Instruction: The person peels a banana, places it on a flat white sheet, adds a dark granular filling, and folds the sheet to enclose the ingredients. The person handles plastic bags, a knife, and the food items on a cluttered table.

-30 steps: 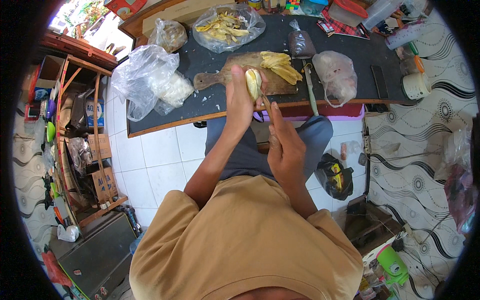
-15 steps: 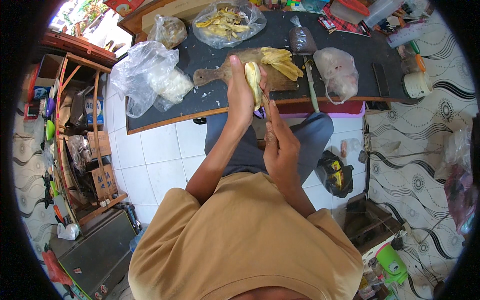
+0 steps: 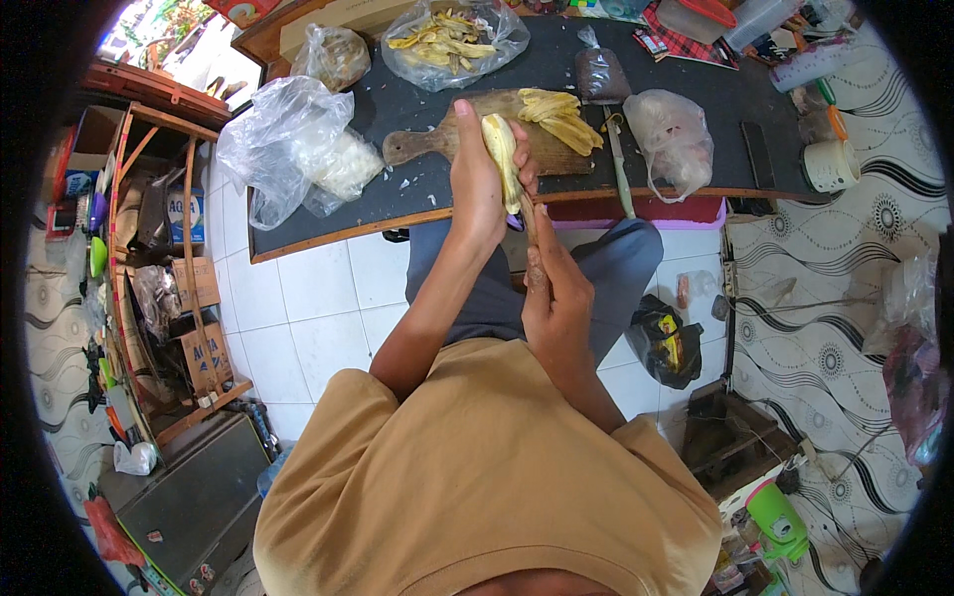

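My left hand (image 3: 475, 184) is raised over the near edge of the black table (image 3: 397, 204) and grips a pale peeled banana (image 3: 500, 157), held upright. My right hand (image 3: 553, 290) is just below it, fingers closed on a small knife (image 3: 527, 221) whose thin blade touches the banana's lower end. Beyond the hands a wooden cutting board (image 3: 427, 141) carries a heap of yellow banana slices (image 3: 558, 115).
A long knife (image 3: 618, 164) lies right of the board. Plastic bags stand around: one with peels (image 3: 447, 40), a clear one with white pieces (image 3: 298, 149), another at the right (image 3: 674, 139). A white cup (image 3: 830, 165) sits far right. Cluttered wooden shelves (image 3: 149, 248) stand left.
My right hand has moved up slightly toward the banana's lower end. My left hand has kept the banana almost still over the table edge.
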{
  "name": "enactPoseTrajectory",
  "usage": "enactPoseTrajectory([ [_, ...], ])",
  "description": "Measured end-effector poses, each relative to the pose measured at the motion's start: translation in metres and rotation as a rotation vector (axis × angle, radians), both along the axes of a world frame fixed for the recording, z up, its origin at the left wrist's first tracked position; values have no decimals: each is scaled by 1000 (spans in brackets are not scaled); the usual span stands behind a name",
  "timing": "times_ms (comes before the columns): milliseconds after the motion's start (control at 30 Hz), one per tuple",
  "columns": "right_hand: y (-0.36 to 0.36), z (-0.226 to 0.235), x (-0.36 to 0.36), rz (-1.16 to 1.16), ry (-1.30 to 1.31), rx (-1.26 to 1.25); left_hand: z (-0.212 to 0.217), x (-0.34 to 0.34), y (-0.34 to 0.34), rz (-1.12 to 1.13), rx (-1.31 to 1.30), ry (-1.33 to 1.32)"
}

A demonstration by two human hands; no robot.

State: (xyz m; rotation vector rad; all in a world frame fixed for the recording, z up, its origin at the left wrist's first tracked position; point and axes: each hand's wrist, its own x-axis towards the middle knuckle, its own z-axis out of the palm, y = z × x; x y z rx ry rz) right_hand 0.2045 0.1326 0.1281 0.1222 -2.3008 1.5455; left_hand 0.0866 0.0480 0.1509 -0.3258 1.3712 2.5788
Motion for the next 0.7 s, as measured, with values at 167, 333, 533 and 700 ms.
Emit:
enactPoseTrajectory([
  [167,2,2,4,11,-26,29,-2,-1,0,-7,37,-22],
  [333,4,7,7,20,-35,48,-7,-3,0,8,67,-79],
  [533,8,7,16,66,-129,80,-16,-10,-6,-19,160,-91],
  [700,8,5,16,72,-119,74,-26,-14,-10,-34,286,-140],
])
